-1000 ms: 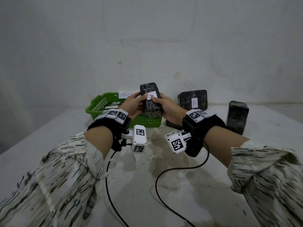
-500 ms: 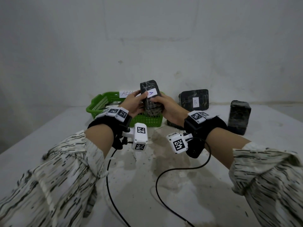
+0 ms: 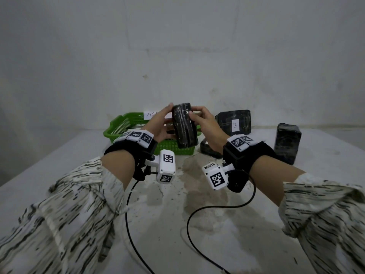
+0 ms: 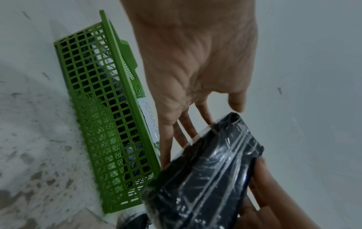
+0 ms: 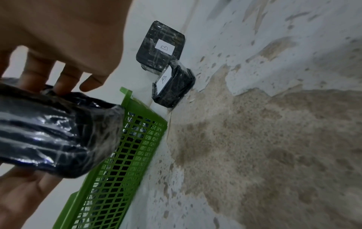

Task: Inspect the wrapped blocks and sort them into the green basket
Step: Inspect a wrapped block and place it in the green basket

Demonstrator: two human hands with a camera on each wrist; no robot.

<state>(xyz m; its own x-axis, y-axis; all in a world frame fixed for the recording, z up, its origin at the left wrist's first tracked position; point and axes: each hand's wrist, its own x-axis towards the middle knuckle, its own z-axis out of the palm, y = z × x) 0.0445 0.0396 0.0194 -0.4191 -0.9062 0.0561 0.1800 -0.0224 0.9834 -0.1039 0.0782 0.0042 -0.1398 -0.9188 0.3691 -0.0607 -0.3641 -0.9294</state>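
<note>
Standing nearly upright in the air between both hands, the wrapped block (image 3: 184, 125) is held above the near wall of the green basket (image 3: 120, 126), its glossy black film creased in long ridges; no label shows on the face turned to the head camera; the left hand (image 3: 160, 125) cradles its left side with fingers (image 4: 184, 136) stretched along the wrap and the thumb at the top edge; the right hand (image 3: 205, 128) pinches the right side, thumb on the near face and fingers curled behind. A white paper label (image 4: 150, 122) with handwriting sits on the basket's far rim, and dark wrapped items lie inside. To the right, a block marked B (image 3: 234, 123) leans at the wall; a second B block (image 5: 173, 88) lies flat in front of it; farther right, another wrapped block (image 3: 287, 145) stands on the stained table (image 3: 217, 224). Black cables (image 3: 189, 220) trail from the wrist cameras toward the near edge.
</note>
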